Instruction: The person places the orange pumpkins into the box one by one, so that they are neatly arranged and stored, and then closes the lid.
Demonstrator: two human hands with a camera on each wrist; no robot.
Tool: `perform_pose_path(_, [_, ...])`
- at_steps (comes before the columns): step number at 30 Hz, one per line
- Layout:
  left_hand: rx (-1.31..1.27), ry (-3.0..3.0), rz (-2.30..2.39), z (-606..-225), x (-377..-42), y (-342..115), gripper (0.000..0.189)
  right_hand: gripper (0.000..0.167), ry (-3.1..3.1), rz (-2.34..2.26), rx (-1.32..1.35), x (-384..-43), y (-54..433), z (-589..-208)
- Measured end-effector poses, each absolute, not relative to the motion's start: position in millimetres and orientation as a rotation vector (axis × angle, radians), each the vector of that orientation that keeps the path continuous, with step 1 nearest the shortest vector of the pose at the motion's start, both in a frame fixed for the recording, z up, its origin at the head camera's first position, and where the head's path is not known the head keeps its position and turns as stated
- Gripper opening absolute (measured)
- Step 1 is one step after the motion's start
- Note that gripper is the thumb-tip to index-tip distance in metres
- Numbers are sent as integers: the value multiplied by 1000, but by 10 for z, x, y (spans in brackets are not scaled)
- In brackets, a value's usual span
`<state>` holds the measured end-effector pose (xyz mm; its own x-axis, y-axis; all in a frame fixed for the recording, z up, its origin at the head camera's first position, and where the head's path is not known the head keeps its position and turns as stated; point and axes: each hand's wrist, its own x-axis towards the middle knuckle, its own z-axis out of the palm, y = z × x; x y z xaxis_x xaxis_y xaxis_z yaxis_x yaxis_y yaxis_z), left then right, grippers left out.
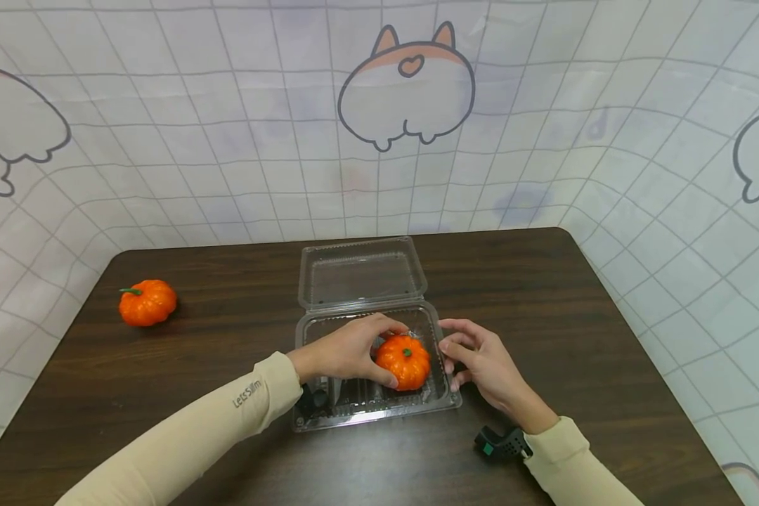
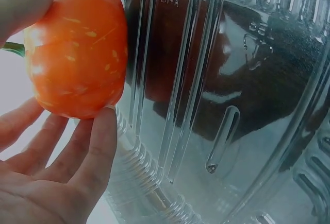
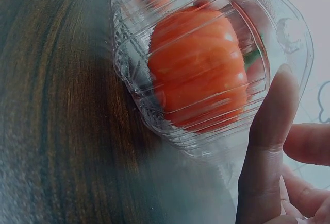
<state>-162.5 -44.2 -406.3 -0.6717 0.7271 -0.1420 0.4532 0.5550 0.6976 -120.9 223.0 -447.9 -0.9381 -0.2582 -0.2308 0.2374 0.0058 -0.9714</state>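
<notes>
A small orange toy pumpkin (image 1: pixel 403 362) with a green stem is inside the right half of an open clear plastic clamshell box (image 1: pixel 379 416). My left hand (image 1: pixel 351 351) reaches over the box from the left and grips the pumpkin between thumb and fingers. In the left wrist view, the thumb lies on one side of the pumpkin (image 2: pixel 77 54) and the fingertips on the other. Just at the box's right wall is my right hand (image 1: pixel 490 369), fingers loosely bent and holding nothing. Through the clear wall, the right wrist view shows the pumpkin (image 3: pixel 198 69).
Another orange pumpkin (image 1: pixel 148 303) lies on its side at the left of the dark wooden table (image 1: pixel 228 436). The box's clear lid (image 1: pixel 363 274) is folded back behind its base. A white gridded curtain (image 1: pixel 259 140) surrounds the table's back and sides.
</notes>
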Motion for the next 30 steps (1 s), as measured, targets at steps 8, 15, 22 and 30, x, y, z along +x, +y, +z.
perform_pose_path(8, [947, 2391, 875, -4035, -1607, -475, 79, 47, 1941, -1995, -40, -1220, 2221, -4505])
perform_pose_path(15, [932, 2394, 895, -3991, -1585, -504, 74, 46, 1944, -1998, -47, -1223, 2206, -4495])
perform_pose_path(22, [929, 2423, 938, -3922, -1587, -570, 74, 47, 1958, -1991, -39, -1225, 2204, -4506])
perform_pose_path(30, [903, 2456, 1034, -3786, -1604, -721, 71, 49, 1955, -1991, -58, -1204, 2223, -4499])
